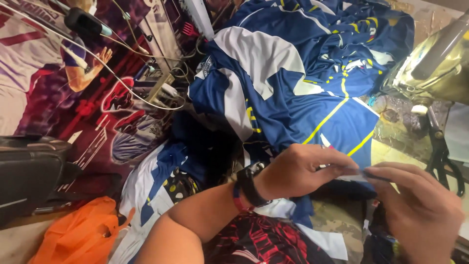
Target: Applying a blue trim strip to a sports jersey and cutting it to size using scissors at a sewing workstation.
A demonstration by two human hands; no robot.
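Head view: the left hand (298, 168) and right hand (420, 208) meet over the table (395, 124), fingers pinched shut on a small pale strip (359, 172) held between them, just below the heaped blue, white and yellow jerseys (288, 73). An orange bag (80, 234) lies lower left, contents unseen.

A printed banner (58, 88) in reds and purples, with drawn figures on it, filled the left side like a wall. Thin white cables (122, 93) ran across it. A black case (29, 171) sat at the left edge, an orange bag (83, 234) below it. At right stood a yellowish machine (439, 63) on a worn, mottled bench (405, 127). The light was dim and warm.
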